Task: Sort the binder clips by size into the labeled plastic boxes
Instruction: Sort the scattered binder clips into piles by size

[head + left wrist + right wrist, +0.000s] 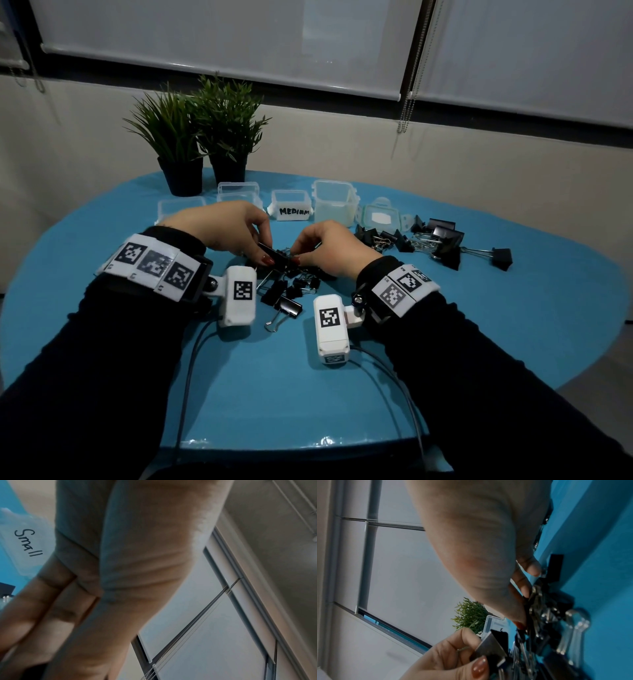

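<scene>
Black binder clips lie in a tangled pile (291, 284) at the middle of the blue table (102, 246). My left hand (264, 247) grips one black clip (274, 256) by thumb and fingers just above the pile; the same clip (494, 643) shows in the right wrist view. My right hand (301, 254) faces it and pinches a clip in the tangle (544, 609) with curled fingers (526, 592). Behind the hands stand clear boxes: one labelled Small (25, 543), one labelled Medium (291, 205), and a taller one (334, 202).
A second heap of larger black clips (428, 240) lies right of the hands, with one clip (501, 257) apart at the far right. A loose lid (380, 217) sits beside the tall box. Two potted plants (202, 137) stand at the back left. Another clear box (238, 190) stands near them.
</scene>
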Available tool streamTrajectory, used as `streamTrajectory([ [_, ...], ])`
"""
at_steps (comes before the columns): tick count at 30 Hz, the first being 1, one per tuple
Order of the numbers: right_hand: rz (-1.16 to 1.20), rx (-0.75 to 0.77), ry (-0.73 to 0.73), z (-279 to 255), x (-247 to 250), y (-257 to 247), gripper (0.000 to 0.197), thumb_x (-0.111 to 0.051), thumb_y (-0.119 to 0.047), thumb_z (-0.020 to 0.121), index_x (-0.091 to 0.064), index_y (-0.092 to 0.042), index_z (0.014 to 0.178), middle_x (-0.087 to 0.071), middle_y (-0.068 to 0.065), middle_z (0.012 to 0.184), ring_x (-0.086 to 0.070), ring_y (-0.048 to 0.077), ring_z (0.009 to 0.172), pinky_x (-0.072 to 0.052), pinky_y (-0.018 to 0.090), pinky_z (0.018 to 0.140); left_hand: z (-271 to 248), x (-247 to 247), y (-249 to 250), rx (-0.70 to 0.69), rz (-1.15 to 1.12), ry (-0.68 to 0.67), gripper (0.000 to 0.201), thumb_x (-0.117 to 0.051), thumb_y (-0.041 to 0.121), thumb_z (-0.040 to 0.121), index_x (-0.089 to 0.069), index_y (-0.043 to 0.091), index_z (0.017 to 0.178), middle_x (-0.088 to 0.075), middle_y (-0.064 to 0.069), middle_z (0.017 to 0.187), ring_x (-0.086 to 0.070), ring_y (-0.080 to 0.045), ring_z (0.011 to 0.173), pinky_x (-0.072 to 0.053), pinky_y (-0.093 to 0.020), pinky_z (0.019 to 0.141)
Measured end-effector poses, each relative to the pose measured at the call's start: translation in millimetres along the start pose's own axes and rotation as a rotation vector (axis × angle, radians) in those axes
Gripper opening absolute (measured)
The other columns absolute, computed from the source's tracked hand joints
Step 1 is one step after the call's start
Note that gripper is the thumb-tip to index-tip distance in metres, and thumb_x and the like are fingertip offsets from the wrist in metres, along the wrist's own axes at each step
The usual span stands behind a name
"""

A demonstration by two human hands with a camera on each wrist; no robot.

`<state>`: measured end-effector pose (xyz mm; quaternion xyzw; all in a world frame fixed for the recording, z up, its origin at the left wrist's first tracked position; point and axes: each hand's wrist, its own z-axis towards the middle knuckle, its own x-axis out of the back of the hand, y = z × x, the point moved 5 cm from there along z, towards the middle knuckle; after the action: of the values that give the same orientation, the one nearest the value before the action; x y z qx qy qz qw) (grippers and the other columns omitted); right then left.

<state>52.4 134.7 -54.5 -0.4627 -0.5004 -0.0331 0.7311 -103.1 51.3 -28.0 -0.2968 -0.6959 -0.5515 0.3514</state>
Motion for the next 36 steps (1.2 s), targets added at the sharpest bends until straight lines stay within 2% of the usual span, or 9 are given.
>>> streamTrajectory([
  [4,0.006,0.001,-0.039,-2,-1,-1,0.024,-0.081,-0.017,0.081,-0.076,-0.021,0.105,-0.071,-0.007,0.091,-0.066,0.008,0.083,-0.051,0.02,0.073,-3,2,3,-0.028,-0.186,-0.007,0.02,-0.078,0.005,0.083,-0.065,0.013,0.095,-0.075,-0.009,0.095,-0.074,-0.026,0.085,-0.062,-0.037,0.079],
  [7,0.024,-0.016,-0.034,-1,0,0,0.023,-0.083,-0.017,0.08,-0.078,-0.021,0.102,-0.073,-0.004,0.092,-0.069,0.015,0.089,-0.057,0.028,0.083,-5,3,8,-0.049,-0.374,0.059,0.016,-0.067,0.001,0.092,-0.06,0.009,0.104,-0.073,-0.011,0.106,-0.074,-0.017,0.076,-0.054,-0.019,0.052],
  [10,0.046,-0.028,0.004,1,0,1,0.014,-0.082,-0.015,0.081,-0.08,-0.02,0.093,-0.074,-0.004,0.087,-0.07,0.016,0.086,-0.057,0.03,0.084,-3,7,9,-0.082,-0.375,0.158,0.014,-0.064,0.005,0.095,-0.063,0.013,0.107,-0.073,-0.011,0.107,-0.069,-0.01,0.073,-0.052,-0.021,0.057],
  [18,0.055,-0.025,0.055,-1,5,3,0.01,-0.076,-0.008,0.087,-0.08,-0.018,0.088,-0.07,-0.007,0.077,-0.062,0.006,0.07,-0.048,0.022,0.068,3,9,12,-0.073,-0.347,0.357,0.026,-0.059,0.009,0.098,-0.065,0.029,0.113,-0.074,-0.011,0.102,-0.058,-0.011,0.072,-0.042,-0.024,0.056],
  [21,0.117,-0.005,0.097,0,6,3,0.013,-0.072,-0.006,0.089,-0.078,-0.018,0.089,-0.068,-0.011,0.07,-0.06,-0.002,0.061,-0.045,0.017,0.063,4,6,12,-0.054,-0.315,0.35,0.031,-0.056,0.005,0.098,-0.07,0.032,0.108,-0.075,-0.005,0.092,-0.052,-0.011,0.066,-0.04,-0.02,0.05],
  [24,0.159,0.013,0.141,0,9,3,0.013,-0.07,-0.005,0.09,-0.078,-0.015,0.093,-0.069,-0.01,0.075,-0.061,-0.004,0.064,-0.043,0.01,0.059,3,4,13,-0.05,-0.291,0.321,0.027,-0.059,0.006,0.097,-0.076,0.027,0.103,-0.072,-0.001,0.088,-0.049,0.002,0.05,-0.036,-0.011,0.045],
  [27,0.235,0.044,0.209,0,12,1,0.015,-0.069,-0.002,0.09,-0.078,-0.014,0.092,-0.071,-0.006,0.081,-0.064,-0.001,0.068,-0.046,0.012,0.06,2,-1,18,-0.079,-0.225,0.246,0.012,-0.072,0.018,0.092,-0.077,0.025,0.1,-0.068,0.016,0.07,-0.049,0.01,0.042,-0.032,-0.004,0.041],
  [31,0.468,0.102,0.294,0,16,-3,0.015,-0.07,0.003,0.088,-0.076,-0.01,0.088,-0.073,0.009,0.089,-0.072,0.023,0.081,-0.059,0.026,0.065,2,-7,20,-0.048,-0.155,0.165,0.021,-0.083,0.044,0.076,-0.08,0.03,0.091,-0.072,0.012,0.076,-0.058,-0.009,0.069,-0.043,-0.021,0.064],
  [36,0.68,0.123,0.323,-4,19,-5,0.011,-0.073,-0.001,0.086,-0.073,0.002,0.097,-0.072,0.012,0.086,-0.069,0.017,0.076,-0.061,0.031,0.07,4,-8,20,-0.048,-0.198,0.209,0.02,-0.081,0.041,0.08,-0.077,0.022,0.083,-0.057,-0.004,0.071,-0.043,-0.017,0.064,-0.033,-0.028,0.059],
])
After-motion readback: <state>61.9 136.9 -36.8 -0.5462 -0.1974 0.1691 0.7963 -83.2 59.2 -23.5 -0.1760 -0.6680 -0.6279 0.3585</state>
